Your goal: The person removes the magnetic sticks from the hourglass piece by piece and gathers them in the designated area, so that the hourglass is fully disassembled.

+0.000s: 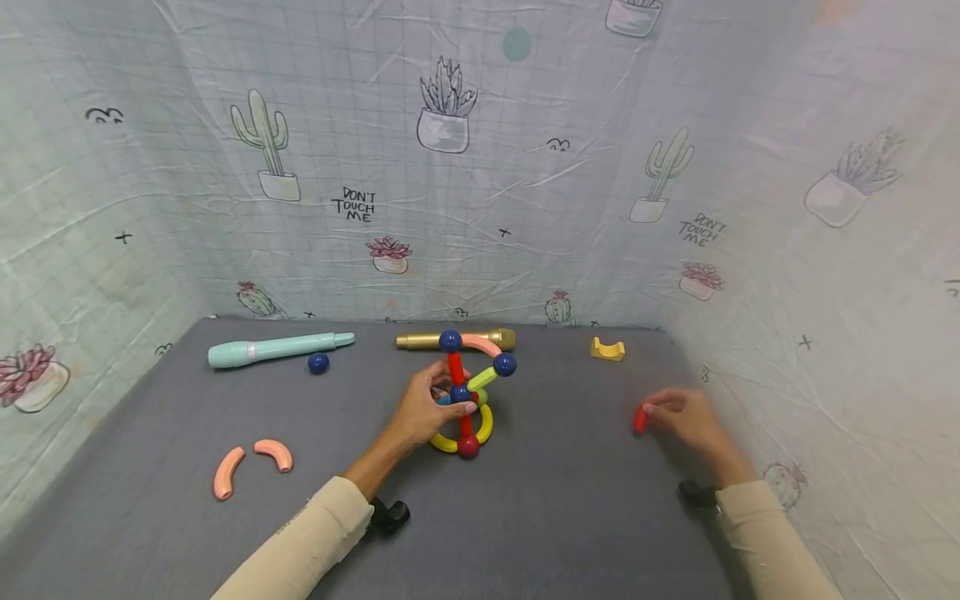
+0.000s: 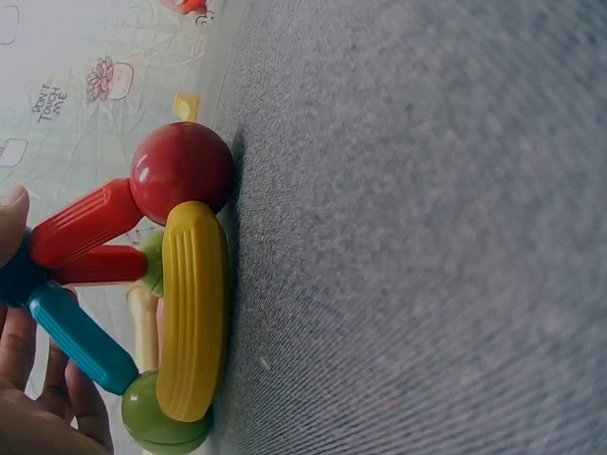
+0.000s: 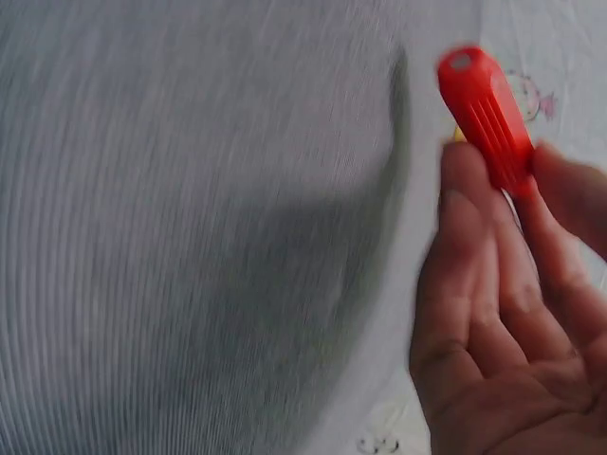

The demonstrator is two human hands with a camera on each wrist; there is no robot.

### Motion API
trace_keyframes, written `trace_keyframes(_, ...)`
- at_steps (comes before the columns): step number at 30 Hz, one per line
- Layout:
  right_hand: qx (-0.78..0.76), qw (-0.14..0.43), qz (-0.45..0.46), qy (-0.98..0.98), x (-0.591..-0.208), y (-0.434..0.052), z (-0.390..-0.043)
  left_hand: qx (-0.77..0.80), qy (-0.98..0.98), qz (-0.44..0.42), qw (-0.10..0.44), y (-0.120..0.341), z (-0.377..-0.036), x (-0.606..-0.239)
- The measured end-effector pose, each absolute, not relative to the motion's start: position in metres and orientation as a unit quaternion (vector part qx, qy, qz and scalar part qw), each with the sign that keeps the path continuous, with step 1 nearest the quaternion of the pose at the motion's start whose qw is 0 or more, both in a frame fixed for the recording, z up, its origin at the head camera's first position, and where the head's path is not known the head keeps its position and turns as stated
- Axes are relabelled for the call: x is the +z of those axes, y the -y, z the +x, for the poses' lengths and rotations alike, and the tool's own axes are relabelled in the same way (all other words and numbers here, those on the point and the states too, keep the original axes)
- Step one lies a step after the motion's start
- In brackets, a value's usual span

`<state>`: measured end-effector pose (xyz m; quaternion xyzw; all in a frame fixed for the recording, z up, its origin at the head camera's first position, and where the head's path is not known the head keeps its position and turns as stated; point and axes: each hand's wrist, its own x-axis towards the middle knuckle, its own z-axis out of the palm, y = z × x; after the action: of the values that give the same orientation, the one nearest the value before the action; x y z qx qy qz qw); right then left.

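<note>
In the middle of the table stands a figure built of balls and ribbed rods, with a yellow curved ring at its base. My left hand (image 1: 417,410) grips it around the middle blue ball (image 1: 461,393), thumb in front and fingers behind. From that ball a red rod and a lime rod rise to two blue balls, joined by a pink curved rod (image 1: 482,343). A dark red ball (image 2: 182,171) rests on the table at the base, beside a yellow curved rod (image 2: 193,313). Off to the right, my right hand (image 1: 686,418) pinches a loose red rod (image 3: 488,118) between thumb and fingertips, above the table.
Two pink curved rods (image 1: 227,473) lie at left. Along the back are a mint-green microphone-shaped thing (image 1: 285,347), a loose blue ball (image 1: 318,363), a gold microphone (image 1: 420,342) behind the figure, and a yellow cradle-shaped piece (image 1: 608,351). A printed cloth hangs behind the table (image 1: 570,533).
</note>
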<state>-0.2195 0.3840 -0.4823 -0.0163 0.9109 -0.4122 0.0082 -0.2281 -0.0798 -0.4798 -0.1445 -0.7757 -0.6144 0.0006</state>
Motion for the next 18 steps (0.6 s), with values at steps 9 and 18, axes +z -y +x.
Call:
trace_keyframes(9,-0.336,0.047,-0.027,-0.940,-0.486,-0.389,-0.218,-0.622,0.769,-0.147,-0.006,0.077,-0.225,-0.480)
trace_keyframes(18,-0.285,-0.063,-0.030,-0.956,-0.458,-0.339,-0.208,-0.622,0.772,-0.130,0.011,0.072,-0.218,-0.479)
